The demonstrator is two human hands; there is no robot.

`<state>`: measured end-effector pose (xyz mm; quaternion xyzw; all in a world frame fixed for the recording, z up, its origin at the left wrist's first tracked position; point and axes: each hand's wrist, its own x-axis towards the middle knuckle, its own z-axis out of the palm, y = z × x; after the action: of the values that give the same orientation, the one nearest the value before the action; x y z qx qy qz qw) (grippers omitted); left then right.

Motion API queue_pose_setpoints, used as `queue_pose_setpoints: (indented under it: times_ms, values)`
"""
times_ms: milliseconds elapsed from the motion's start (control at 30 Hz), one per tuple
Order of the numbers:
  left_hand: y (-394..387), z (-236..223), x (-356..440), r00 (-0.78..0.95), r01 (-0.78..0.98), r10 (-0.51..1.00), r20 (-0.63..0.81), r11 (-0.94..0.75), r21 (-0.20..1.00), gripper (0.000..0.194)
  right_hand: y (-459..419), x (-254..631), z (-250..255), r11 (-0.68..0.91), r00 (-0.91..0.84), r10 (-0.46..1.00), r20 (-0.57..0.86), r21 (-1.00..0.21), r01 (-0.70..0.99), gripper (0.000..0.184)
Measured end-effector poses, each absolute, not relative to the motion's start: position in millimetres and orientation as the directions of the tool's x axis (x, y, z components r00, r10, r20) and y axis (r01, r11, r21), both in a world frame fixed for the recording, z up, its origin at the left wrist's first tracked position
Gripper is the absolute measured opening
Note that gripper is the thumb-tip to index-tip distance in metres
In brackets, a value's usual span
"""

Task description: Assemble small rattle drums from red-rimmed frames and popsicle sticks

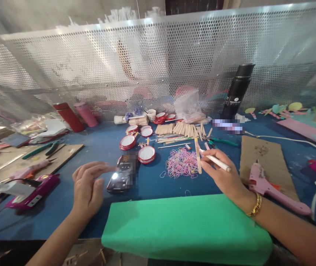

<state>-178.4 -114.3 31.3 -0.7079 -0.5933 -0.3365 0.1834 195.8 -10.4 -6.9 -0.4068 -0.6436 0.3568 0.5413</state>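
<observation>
1. My pen (217, 162) is white; my stick (198, 158) is pale tan, yellow-tipped.
2. My bracelet (255, 205) is gold.
3. My phone (121, 171) is black.
4. The loops (181, 163) before me mix pink, lilac and yellow.
5. The round pieces (146, 152) are white on top, red-rimmed.
6. The cloth (185, 225) is plain green.
7. The tabletop (98, 147) is blue.

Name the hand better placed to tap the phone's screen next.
Probably the left hand: it appears to hold nothing, and its fingers reach over the phone. The right hand holds a white pen and a wooden stick.
</observation>
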Motion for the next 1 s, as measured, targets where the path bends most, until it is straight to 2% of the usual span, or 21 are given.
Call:
queue_pose_setpoints:
  times_ms: [67, 200, 267, 367, 400, 467, 667, 767, 833, 900, 933, 1000]
  values:
    - [-120, 34, -166, 0.119, 0.957, 0.73, 0.673, -0.265, 0.119, 0.032, -11, 195, -6, 0.411, -0.085, 0.911, 0.402, -0.902, 0.135, 0.017]
    - [-124, 40, -149, 0.318, 0.895, 0.706, 0.632, -0.444, 0.046, 0.02, -12, 195, -3, 0.416, -0.081, 0.909, 0.408, -0.898, 0.144, 0.017]
    - [-125, 42, -151, 0.276, 0.904, 0.712, 0.646, -0.421, 0.079, 0.017, -12, 195, -1, 0.414, -0.073, 0.91, 0.408, -0.898, 0.145, 0.017]
    - [-131, 42, -164, 0.138, 0.914, 0.724, 0.676, -0.356, 0.196, 0.021, -13, 195, 0, 0.418, -0.072, 0.909, 0.411, -0.896, 0.151, 0.016]
    - [-135, 41, -168, 0.094, 0.912, 0.743, 0.663, -0.331, 0.243, 0.022, -13, 195, 0, 0.421, -0.076, 0.907, 0.414, -0.895, 0.151, 0.016]
    - [-143, 38, -177, 0.092, 0.92, 0.8, 0.592, -0.295, 0.256, 0.025, -13, 195, 1, 0.427, -0.086, 0.904, 0.419, -0.892, 0.146, 0.015]
    - [-148, 27, -194, 0.171, 0.944, 0.897, 0.408, -0.268, 0.192, 0.038, -13, 195, 1, 0.444, -0.094, 0.896, 0.435, -0.885, 0.137, 0.014]
    - [-130, 29, -195, 0.168, 0.974, 0.93, 0.326, -0.208, 0.093, 0.04, -11, 194, 0, 0.443, -0.097, 0.896, 0.434, -0.888, 0.12, 0.014]
    - [-113, 35, -186, 0.022, 0.999, 0.906, 0.424, -0.037, 0.027, 0.048, -9, 194, -2, 0.442, -0.089, 0.896, 0.434, -0.891, 0.103, 0.015]
    - [-98, 45, -167, -0.05, 0.999, 0.868, 0.495, 0.035, 0.039, 0.053, -8, 193, -4, 0.43, -0.086, 0.902, 0.424, -0.899, 0.082, 0.015]
    - [-92, 51, -154, -0.052, 0.998, 0.839, 0.542, 0.023, 0.059, 0.051, -7, 192, -5, 0.42, -0.089, 0.906, 0.414, -0.905, 0.071, 0.015]
    - [-82, 60, -124, 0.02, 0.987, 0.812, 0.583, -0.111, 0.12, 0.04, -6, 190, -5, 0.405, -0.094, 0.912, 0.399, -0.913, 0.053, 0.015]
